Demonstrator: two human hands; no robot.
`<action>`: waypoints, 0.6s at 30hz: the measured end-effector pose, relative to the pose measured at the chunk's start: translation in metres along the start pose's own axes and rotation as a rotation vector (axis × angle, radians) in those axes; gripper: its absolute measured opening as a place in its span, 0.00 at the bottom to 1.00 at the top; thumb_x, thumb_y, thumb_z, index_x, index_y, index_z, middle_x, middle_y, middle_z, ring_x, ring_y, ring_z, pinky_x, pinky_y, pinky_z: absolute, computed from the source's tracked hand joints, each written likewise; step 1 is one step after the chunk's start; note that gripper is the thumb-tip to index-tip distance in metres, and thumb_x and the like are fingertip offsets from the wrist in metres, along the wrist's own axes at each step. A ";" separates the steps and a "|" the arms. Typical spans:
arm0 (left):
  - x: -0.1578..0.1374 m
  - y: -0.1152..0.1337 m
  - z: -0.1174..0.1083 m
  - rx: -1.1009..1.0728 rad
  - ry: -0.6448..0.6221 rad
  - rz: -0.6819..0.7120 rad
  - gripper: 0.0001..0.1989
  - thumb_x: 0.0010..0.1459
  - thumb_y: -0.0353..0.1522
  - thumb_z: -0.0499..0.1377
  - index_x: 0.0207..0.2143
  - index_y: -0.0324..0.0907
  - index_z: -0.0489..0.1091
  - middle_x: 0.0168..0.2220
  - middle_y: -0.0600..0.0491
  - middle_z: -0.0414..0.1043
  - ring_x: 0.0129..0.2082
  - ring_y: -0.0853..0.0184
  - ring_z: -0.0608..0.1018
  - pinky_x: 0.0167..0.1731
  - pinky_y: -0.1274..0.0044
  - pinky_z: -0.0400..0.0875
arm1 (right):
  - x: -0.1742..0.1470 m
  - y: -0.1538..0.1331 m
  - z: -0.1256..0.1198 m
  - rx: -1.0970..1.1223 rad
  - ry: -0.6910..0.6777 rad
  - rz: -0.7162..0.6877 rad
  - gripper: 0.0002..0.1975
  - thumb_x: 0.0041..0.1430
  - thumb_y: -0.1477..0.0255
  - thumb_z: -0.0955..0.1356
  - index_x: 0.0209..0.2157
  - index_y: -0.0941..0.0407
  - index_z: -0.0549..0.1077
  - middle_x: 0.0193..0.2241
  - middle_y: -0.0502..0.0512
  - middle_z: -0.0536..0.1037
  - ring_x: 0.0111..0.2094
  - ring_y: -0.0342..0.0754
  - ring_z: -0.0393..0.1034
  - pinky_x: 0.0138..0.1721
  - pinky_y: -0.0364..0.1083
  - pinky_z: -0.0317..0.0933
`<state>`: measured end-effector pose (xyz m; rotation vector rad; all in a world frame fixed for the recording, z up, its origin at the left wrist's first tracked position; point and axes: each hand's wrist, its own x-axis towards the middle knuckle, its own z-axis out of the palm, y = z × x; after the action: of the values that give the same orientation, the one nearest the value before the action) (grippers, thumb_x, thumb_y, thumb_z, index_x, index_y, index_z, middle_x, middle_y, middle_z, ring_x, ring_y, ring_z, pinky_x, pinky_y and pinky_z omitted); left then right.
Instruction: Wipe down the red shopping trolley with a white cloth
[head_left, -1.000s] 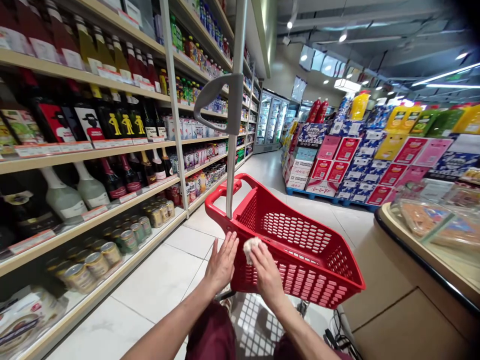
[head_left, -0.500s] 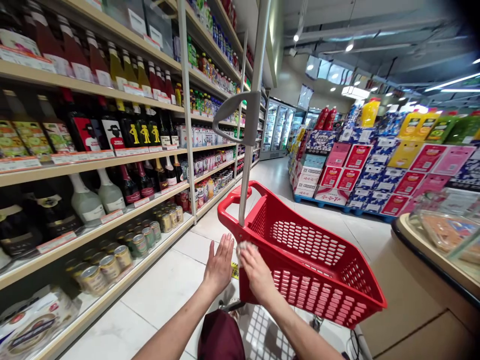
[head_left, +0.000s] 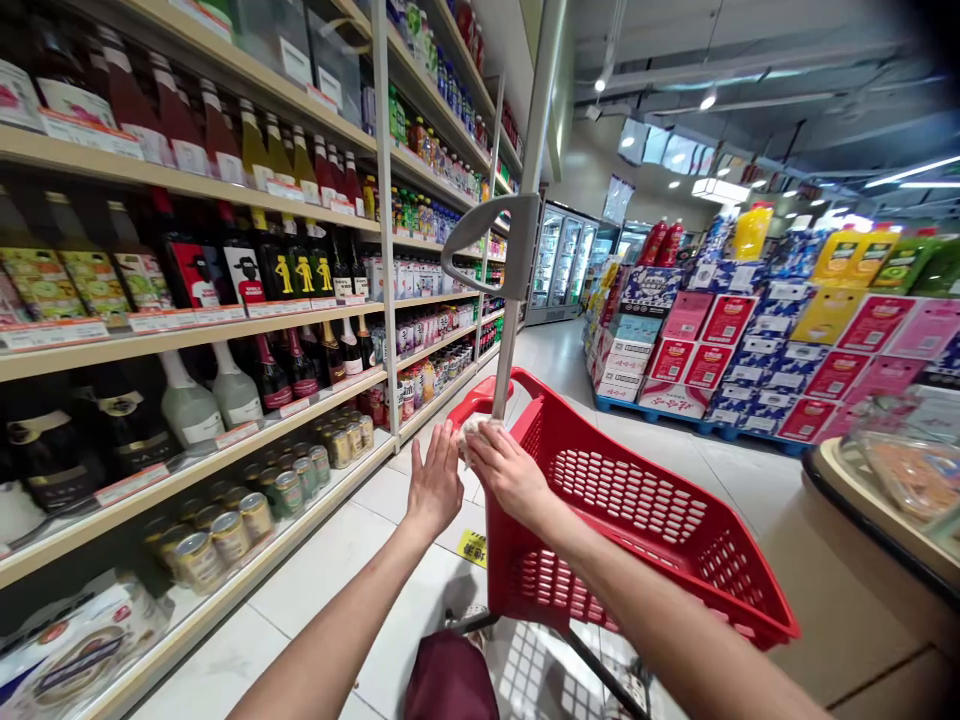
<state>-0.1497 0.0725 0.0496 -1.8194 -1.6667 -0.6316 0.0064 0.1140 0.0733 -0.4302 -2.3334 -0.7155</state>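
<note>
A red plastic shopping basket cart (head_left: 645, 490) stands in front of me, with a metal pole and grey loop handle (head_left: 517, 245) rising from its near end. My right hand (head_left: 514, 470) is closed on a crumpled white cloth or tissue (head_left: 471, 435), pressed against the cart's rim near the foot of the pole. Just left of it, my left hand (head_left: 435, 480) has its fingers stretched out, its fingertips close to the white wad and the red rim. Nothing shows in the left hand.
Shelves of bottles and cans (head_left: 225, 320) line the left side. Stacked drink cartons (head_left: 705, 340) stand on blue pallets ahead to the right. A rounded counter (head_left: 885, 510) with packaged food is close on the right. A yellow floor sticker (head_left: 472, 547) lies below my hands.
Both hands have moved up and forward, the right one bringing the white wad onto the cart's rim by the pole. The view has shifted slightly left.
</note>
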 end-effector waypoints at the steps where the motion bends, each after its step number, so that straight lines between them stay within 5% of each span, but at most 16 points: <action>1: 0.008 -0.002 -0.002 -0.006 0.015 0.002 0.32 0.47 0.26 0.49 0.57 0.31 0.46 0.60 0.41 0.45 0.61 0.60 0.45 0.57 0.59 0.38 | 0.018 0.016 -0.010 -0.017 -0.030 -0.090 0.18 0.57 0.78 0.59 0.49 0.61 0.65 0.51 0.57 0.66 0.58 0.52 0.46 0.58 0.54 0.47; 3: 0.022 -0.005 -0.006 -0.023 0.047 0.013 0.33 0.47 0.25 0.49 0.57 0.30 0.45 0.60 0.40 0.45 0.61 0.59 0.44 0.56 0.59 0.37 | 0.053 0.048 -0.034 -0.051 -0.037 -0.196 0.18 0.56 0.80 0.59 0.50 0.62 0.65 0.50 0.57 0.67 0.59 0.50 0.45 0.59 0.52 0.45; 6: 0.036 -0.007 -0.010 -0.045 0.111 0.011 0.35 0.47 0.24 0.49 0.58 0.30 0.42 0.60 0.39 0.44 0.61 0.59 0.42 0.56 0.58 0.35 | 0.087 0.080 -0.062 -0.128 0.124 -0.026 0.22 0.56 0.82 0.57 0.53 0.61 0.60 0.55 0.57 0.61 0.60 0.51 0.37 0.59 0.56 0.41; 8: 0.041 -0.007 -0.013 -0.061 0.154 0.003 0.35 0.47 0.24 0.49 0.58 0.31 0.41 0.60 0.39 0.43 0.61 0.60 0.42 0.56 0.58 0.35 | 0.084 0.079 -0.065 -0.142 0.155 0.009 0.22 0.56 0.82 0.56 0.54 0.61 0.59 0.56 0.57 0.59 0.61 0.51 0.34 0.59 0.58 0.40; 13: 0.046 -0.005 -0.021 -0.084 0.191 0.013 0.37 0.47 0.24 0.49 0.59 0.34 0.36 0.60 0.40 0.44 0.61 0.61 0.44 0.56 0.58 0.35 | 0.046 0.053 -0.045 -0.101 -0.045 -0.294 0.19 0.55 0.80 0.58 0.49 0.63 0.65 0.52 0.59 0.65 0.60 0.49 0.41 0.59 0.51 0.43; 18: 0.053 -0.002 -0.024 -0.100 0.231 0.027 0.40 0.46 0.24 0.50 0.60 0.35 0.33 0.61 0.40 0.42 0.61 0.60 0.43 0.56 0.57 0.34 | 0.071 0.079 -0.066 -0.159 0.113 0.026 0.24 0.55 0.82 0.57 0.54 0.59 0.59 0.56 0.56 0.58 0.61 0.51 0.36 0.59 0.56 0.39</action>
<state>-0.1452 0.0940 0.1038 -1.7591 -1.4791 -0.8910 0.0240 0.1460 0.1935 -0.4764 -2.1700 -0.8940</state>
